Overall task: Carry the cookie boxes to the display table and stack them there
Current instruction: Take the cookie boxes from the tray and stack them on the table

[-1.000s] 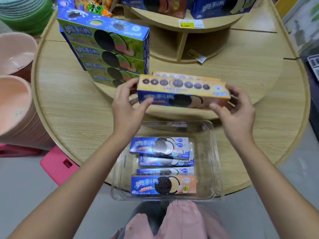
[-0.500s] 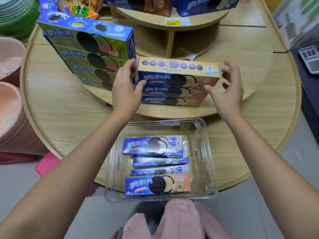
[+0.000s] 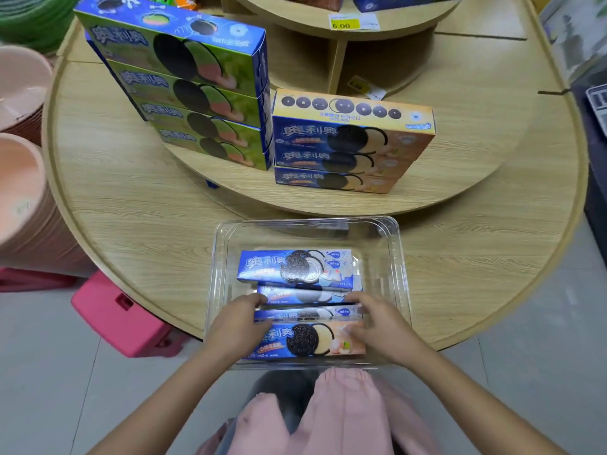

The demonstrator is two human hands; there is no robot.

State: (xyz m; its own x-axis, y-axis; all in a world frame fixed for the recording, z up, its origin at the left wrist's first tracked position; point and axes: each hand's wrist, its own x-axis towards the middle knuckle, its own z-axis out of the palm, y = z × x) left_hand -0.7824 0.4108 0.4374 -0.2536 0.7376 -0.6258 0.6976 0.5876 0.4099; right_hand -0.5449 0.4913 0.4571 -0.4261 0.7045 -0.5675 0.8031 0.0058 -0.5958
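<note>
Tiered round table (image 3: 131, 192), seen from above. Clear bin (image 3: 399, 257) at the table's near edge, overhanging it. Green stack (image 3: 197, 93), four cookie boxes high, on the raised tier. Orange stack (image 3: 348, 146), three boxes high, just right of it. Four loose boxes (image 3: 295, 266) lie in the bin. Left hand (image 3: 236, 326) and right hand (image 3: 384, 330) are inside the bin, at opposite ends of the nearer boxes. Whether either grip is closed cannot be told.
</note>
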